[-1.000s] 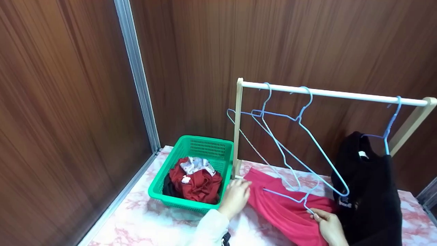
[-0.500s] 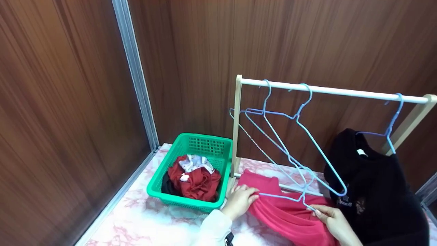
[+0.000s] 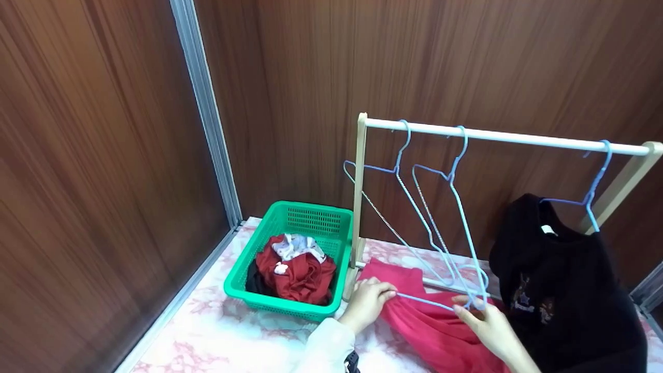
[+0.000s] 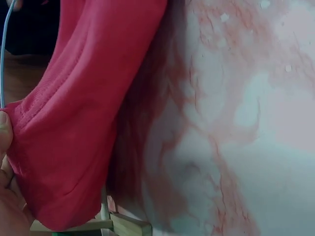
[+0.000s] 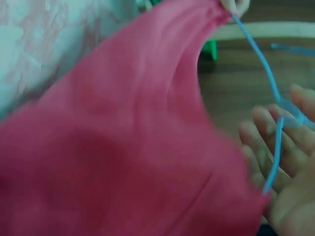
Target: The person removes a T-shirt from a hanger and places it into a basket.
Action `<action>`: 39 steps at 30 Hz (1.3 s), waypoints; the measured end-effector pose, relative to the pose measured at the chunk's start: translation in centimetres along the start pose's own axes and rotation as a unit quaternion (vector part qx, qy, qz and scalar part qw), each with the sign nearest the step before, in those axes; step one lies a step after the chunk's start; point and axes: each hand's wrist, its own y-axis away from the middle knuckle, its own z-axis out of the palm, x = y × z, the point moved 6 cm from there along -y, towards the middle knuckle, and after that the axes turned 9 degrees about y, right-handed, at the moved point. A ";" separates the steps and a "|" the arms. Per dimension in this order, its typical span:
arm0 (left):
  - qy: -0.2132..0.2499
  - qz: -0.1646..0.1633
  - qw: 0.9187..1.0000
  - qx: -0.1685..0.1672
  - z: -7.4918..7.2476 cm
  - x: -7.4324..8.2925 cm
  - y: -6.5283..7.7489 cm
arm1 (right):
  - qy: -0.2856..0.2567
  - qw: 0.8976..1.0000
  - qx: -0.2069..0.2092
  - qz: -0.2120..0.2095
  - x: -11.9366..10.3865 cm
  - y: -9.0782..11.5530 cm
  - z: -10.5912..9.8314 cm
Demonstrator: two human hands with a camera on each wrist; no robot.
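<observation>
A pinkish-red shirt (image 3: 430, 331) lies partly spread on the table, and a blue wire clothes hanger (image 3: 422, 300) sits in its neckline. With thumb and fingers, my left hand (image 3: 366, 303) pinches the cloth at the shoulder, right by the hanger's end; the left wrist view shows this shirt shoulder (image 4: 64, 132) up close. My right hand (image 3: 487, 326) is at the hanger's neck, its fingers loosely curled round the wire. In the right wrist view the hanger (image 5: 263, 61) runs from the neck to the other hand. The shirt hides the rest of the lower wire.
A green basket (image 3: 233, 282) on the left holds dark red, white and black clothes. Two bare hangers (image 3: 401, 155) and a black sweatshirt (image 3: 564, 290) hang from the rack's white rail (image 3: 538, 139). Brown wood-grain panels (image 3: 300, 77) stand behind and to the left.
My left hand has moved from the shirt's edge onto its shoulder and pinches it. My right hand has shifted up the hanger towards its neck. One bare hanger on the rail has swung round.
</observation>
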 end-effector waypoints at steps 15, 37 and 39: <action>0.144 -0.073 0.981 0.110 -2.6 -1.7 -0.8 | 0.043 0.995 0.021 0.082 0.2 -0.1 -0.6; 0.136 -0.164 0.964 0.159 -3.7 -4.3 -0.1 | 0.054 0.992 0.039 0.105 1.6 0.2 -1.9; 0.137 -0.171 0.963 0.155 -3.6 -4.5 0.0 | 0.035 0.992 0.032 0.116 2.0 0.2 -2.0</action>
